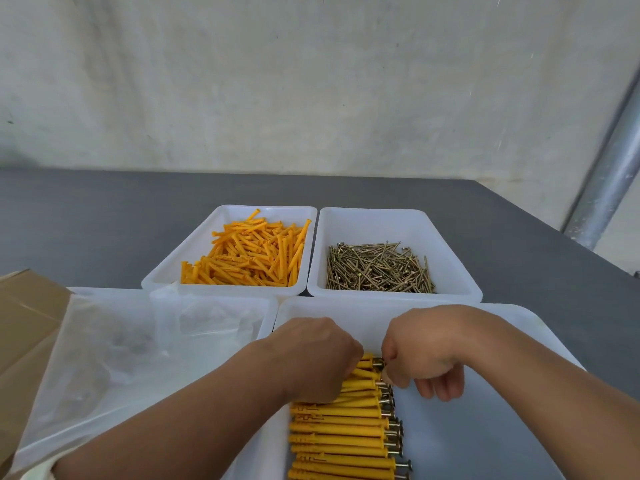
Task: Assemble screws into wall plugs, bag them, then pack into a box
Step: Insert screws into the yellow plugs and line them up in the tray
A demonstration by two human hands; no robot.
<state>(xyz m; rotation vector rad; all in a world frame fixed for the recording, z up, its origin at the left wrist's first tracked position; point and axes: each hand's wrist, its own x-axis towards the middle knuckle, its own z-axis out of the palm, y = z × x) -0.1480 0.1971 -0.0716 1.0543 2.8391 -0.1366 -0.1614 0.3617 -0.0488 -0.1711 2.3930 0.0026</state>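
Note:
A row of several yellow wall plugs with screws in them [343, 434] lies in the near right white tray [502, 327]. My left hand [318, 358] is curled over the plug ends at the far end of the row. My right hand [422, 351] pinches the screw heads [379, 362] at that same end. Behind them, one white tray [194, 261] holds loose orange wall plugs [249, 254]. A second white tray [450, 258] holds loose brass screws [377, 268].
A white tray [104, 292] with clear plastic bags [138, 348] sits near left. A brown cardboard box [24, 327] stands at the left edge. The grey table [86, 220] meets a pale wall, with a metal pipe [609, 181] at right.

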